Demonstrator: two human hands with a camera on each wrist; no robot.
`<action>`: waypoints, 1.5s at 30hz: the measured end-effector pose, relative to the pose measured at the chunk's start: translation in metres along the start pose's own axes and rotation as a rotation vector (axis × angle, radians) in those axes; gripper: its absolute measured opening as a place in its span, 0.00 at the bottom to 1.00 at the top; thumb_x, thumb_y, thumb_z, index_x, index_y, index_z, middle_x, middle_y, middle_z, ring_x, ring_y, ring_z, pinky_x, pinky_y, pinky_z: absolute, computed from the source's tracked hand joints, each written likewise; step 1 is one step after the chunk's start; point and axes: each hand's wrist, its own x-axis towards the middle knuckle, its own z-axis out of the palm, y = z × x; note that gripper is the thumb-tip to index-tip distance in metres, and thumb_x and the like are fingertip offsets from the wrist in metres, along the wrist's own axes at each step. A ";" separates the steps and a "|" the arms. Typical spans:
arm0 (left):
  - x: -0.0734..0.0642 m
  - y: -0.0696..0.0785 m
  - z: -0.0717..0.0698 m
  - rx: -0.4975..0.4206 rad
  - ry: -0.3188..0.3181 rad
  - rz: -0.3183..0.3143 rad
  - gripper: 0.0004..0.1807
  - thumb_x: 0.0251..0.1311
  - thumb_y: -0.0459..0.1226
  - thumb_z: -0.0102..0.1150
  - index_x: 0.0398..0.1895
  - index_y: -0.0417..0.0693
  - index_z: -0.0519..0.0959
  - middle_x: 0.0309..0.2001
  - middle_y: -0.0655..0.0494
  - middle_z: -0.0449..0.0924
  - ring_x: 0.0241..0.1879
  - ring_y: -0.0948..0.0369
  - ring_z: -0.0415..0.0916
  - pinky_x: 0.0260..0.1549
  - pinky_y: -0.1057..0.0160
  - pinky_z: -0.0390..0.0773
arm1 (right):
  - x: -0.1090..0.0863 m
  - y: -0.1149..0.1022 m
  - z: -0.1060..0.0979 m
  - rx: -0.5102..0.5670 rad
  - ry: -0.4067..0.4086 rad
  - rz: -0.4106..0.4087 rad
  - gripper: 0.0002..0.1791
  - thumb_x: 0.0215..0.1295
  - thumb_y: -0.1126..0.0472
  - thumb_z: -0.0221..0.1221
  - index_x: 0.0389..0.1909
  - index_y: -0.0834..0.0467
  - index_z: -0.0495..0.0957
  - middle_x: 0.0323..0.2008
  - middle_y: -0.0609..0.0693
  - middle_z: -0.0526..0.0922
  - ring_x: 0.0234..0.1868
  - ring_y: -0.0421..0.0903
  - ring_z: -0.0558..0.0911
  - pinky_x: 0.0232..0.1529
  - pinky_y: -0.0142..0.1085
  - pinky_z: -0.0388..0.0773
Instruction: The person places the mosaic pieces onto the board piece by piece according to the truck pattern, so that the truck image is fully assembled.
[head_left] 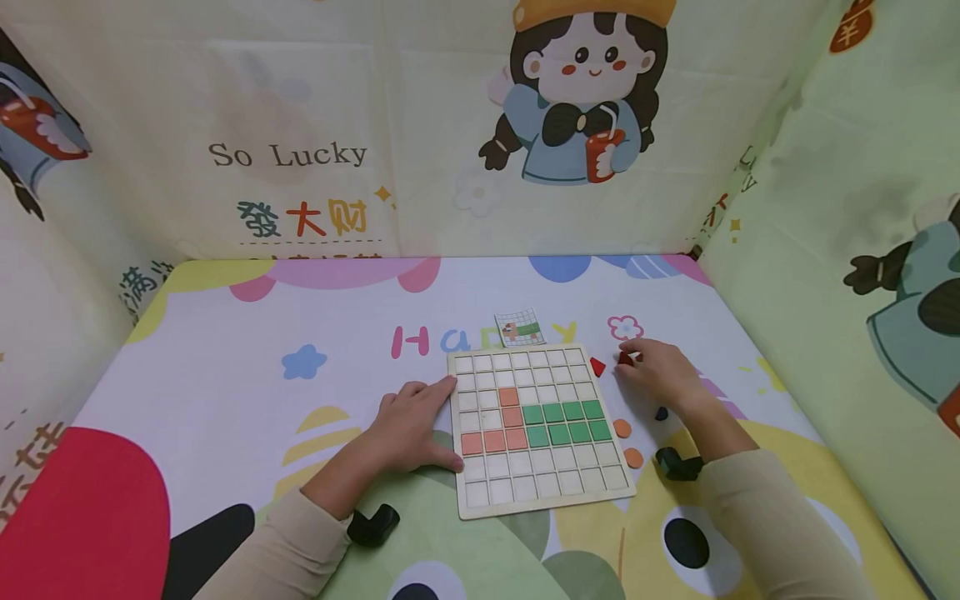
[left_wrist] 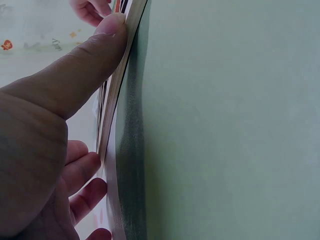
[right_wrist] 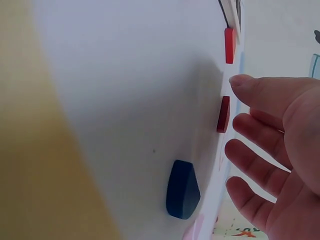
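A light wooden grid board (head_left: 547,506) lies on the table, with a row-like block of green squares (head_left: 558,434) and several salmon squares (head_left: 493,440) in its cells. My left hand (head_left: 408,431) rests against the board's left edge, its thumb (left_wrist: 95,55) extended along the side. Right of the board, my right hand (head_left: 662,375) hovers over a small dark red piece (right_wrist: 224,115). Its thumb and fingers are apart, and the piece stays on the table just beyond them. Another red piece (head_left: 597,367) lies between that hand and the board.
Two orange round pieces (head_left: 622,428) lie off the board's right edge. A dark blue piece (right_wrist: 182,191) is under my right wrist. Behind the board sits a small printed pattern card (head_left: 520,327). Printed cloth walls (head_left: 427,125) rise at the back and sides.
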 end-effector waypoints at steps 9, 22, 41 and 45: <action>0.000 0.000 0.001 -0.001 -0.003 0.001 0.63 0.39 0.61 0.79 0.78 0.50 0.57 0.69 0.53 0.68 0.66 0.48 0.60 0.57 0.42 0.61 | 0.003 0.000 0.001 0.005 -0.005 0.060 0.24 0.69 0.57 0.62 0.59 0.67 0.77 0.51 0.65 0.81 0.48 0.61 0.75 0.53 0.57 0.74; -0.002 0.000 0.000 0.000 -0.002 0.005 0.64 0.39 0.61 0.79 0.78 0.49 0.57 0.70 0.53 0.68 0.67 0.48 0.59 0.57 0.41 0.61 | 0.005 -0.002 0.005 0.075 -0.037 0.027 0.20 0.68 0.64 0.60 0.59 0.67 0.76 0.51 0.65 0.80 0.50 0.60 0.75 0.54 0.55 0.76; -0.001 -0.001 0.001 0.003 0.005 0.010 0.64 0.39 0.61 0.79 0.78 0.50 0.56 0.69 0.53 0.69 0.66 0.48 0.60 0.56 0.42 0.61 | 0.002 0.002 0.000 0.105 -0.050 0.053 0.22 0.69 0.62 0.60 0.60 0.68 0.74 0.52 0.64 0.79 0.51 0.61 0.73 0.57 0.57 0.73; -0.001 -0.001 0.000 0.000 0.005 0.012 0.63 0.39 0.61 0.79 0.78 0.50 0.57 0.69 0.53 0.68 0.66 0.48 0.60 0.56 0.42 0.61 | 0.002 0.001 0.000 0.105 -0.055 0.045 0.23 0.69 0.61 0.60 0.61 0.67 0.74 0.55 0.65 0.78 0.54 0.62 0.73 0.57 0.57 0.73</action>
